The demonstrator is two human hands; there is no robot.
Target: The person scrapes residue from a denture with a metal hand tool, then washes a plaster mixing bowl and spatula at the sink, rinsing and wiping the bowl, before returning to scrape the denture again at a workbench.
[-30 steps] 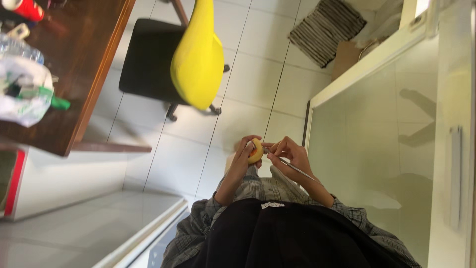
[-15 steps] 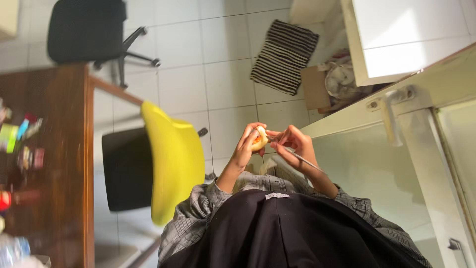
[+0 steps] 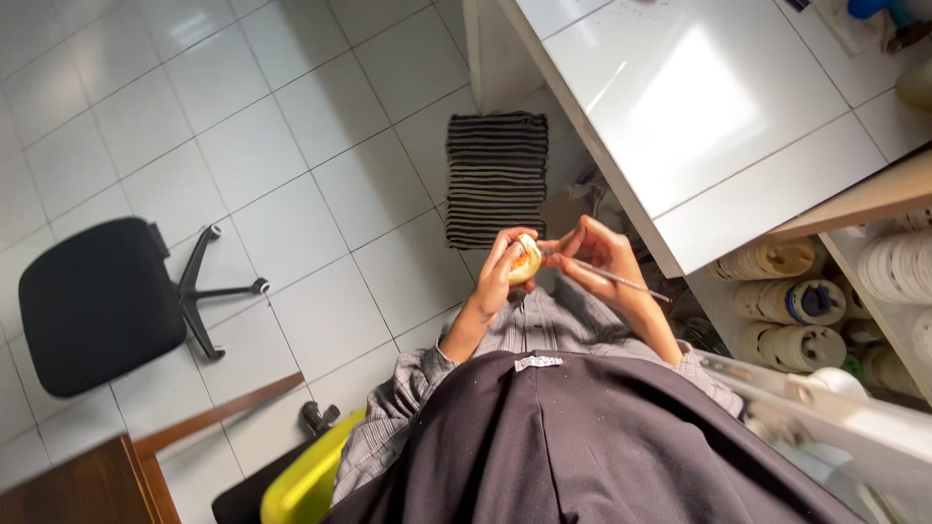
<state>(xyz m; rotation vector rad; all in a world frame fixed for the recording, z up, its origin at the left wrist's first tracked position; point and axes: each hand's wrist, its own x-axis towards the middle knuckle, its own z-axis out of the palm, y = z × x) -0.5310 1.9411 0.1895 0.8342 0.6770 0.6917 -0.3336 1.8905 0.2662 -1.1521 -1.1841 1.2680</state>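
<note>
My left hand (image 3: 495,277) holds a small round yellow-orange piece (image 3: 527,260) up in front of my chest, fingers curled around it. My right hand (image 3: 594,250) pinches a thin, light-coloured stick-like tool (image 3: 621,282) whose near end meets the piece; the tool's far end slants down to the right along my wrist. Both hands touch at the fingertips. My checked sleeves and a dark apron (image 3: 582,446) fill the lower part of the view.
A white counter (image 3: 699,107) runs at upper right, with shelves of pale tape-like rolls (image 3: 806,303) under it. A striped mat (image 3: 497,175) lies on the white tiled floor. A black office chair (image 3: 97,301) stands left; a yellow seat (image 3: 306,480) and a wooden tabletop (image 3: 78,485) sit bottom left.
The view has swung round, so the chairs and the counter have shifted in frame. My hands stay together at the small piece, the right still holding the thin tool.
</note>
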